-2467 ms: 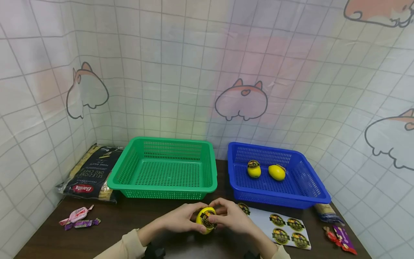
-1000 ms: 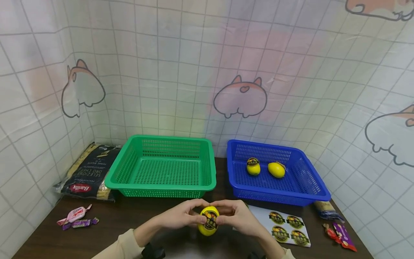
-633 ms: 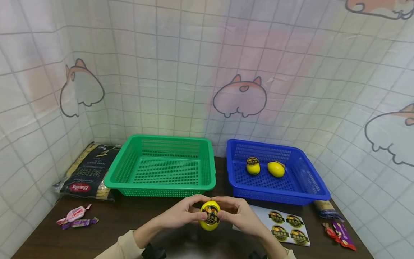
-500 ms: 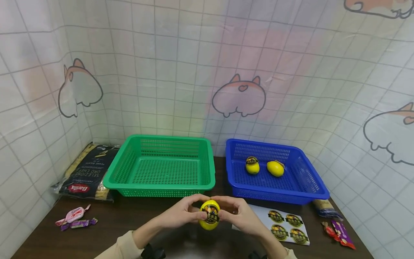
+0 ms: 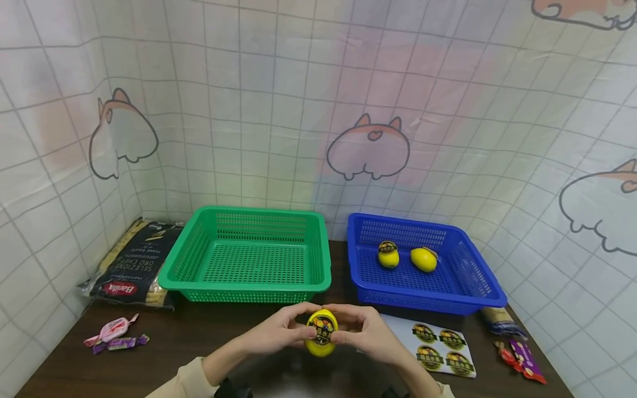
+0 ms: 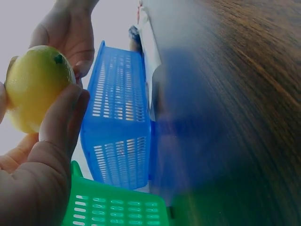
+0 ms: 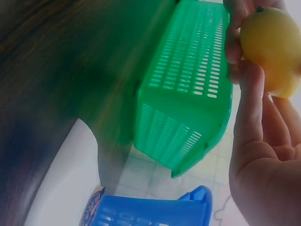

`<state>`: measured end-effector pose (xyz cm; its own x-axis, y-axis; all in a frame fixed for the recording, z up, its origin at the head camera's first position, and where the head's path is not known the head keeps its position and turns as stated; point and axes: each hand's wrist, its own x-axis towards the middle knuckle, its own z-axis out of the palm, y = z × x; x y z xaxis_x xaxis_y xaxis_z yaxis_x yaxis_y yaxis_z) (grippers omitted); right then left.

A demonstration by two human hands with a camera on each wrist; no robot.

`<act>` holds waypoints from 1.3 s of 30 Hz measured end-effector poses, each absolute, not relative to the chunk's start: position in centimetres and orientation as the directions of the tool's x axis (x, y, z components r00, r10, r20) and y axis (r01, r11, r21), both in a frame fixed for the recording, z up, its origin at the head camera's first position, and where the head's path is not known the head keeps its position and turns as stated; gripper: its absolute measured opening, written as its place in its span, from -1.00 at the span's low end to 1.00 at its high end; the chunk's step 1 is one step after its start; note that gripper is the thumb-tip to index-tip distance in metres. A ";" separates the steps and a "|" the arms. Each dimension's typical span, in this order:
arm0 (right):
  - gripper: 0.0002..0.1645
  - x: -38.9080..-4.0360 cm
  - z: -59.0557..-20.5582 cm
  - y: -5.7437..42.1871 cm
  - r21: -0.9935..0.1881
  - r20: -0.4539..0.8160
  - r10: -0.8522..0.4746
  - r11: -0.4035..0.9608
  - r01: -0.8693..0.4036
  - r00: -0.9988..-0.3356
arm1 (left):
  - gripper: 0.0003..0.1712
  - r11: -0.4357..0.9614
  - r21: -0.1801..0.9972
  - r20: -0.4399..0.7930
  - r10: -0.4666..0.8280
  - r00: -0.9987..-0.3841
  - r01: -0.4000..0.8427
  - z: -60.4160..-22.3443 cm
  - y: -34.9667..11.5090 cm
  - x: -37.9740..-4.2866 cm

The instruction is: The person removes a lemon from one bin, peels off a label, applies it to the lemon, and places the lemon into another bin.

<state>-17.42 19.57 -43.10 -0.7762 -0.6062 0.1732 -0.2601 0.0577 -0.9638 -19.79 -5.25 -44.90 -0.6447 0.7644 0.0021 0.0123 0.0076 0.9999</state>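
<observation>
A yellow lemon point(image 5: 318, 349) with a round black-and-gold sticker point(image 5: 323, 329) on its near face is held above the table at the front centre. My left hand point(image 5: 278, 331) grips it from the left, my right hand point(image 5: 367, 334) from the right. Both thumbs lie at the sticker's edges, and the fingers curve behind the fruit. In the left wrist view the lemon point(image 6: 37, 89) shows its green-tipped end between the hands. The right wrist view has the lemon point(image 7: 273, 49) pinched by fingers and thumb. A sheet of similar stickers point(image 5: 433, 345) lies to the right of my right hand.
Behind the hands stand a green basket point(image 5: 244, 296) and a blue basket point(image 5: 428, 301). Two lemons point(image 5: 423, 259) lie in the blue one. A pasta bag point(image 5: 131, 265) and wrapped candies point(image 5: 114, 330) are at left; more candies point(image 5: 527, 362) and a small packet point(image 5: 502, 321) at right.
Both hands have turned the lemon so its sticker faces the camera more squarely, and the thumbs have moved to the sticker's sides. In the last half second the lemon has dipped slightly.
</observation>
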 end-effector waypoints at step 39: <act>-0.43 -16.7 -41.5 19.3 -0.962 0.116 -0.552 0.144 -0.232 -0.825 | -0.29 -0.039 0.999 0.009 0.655 -0.755 -0.022 -44.7 -3.5 -19.5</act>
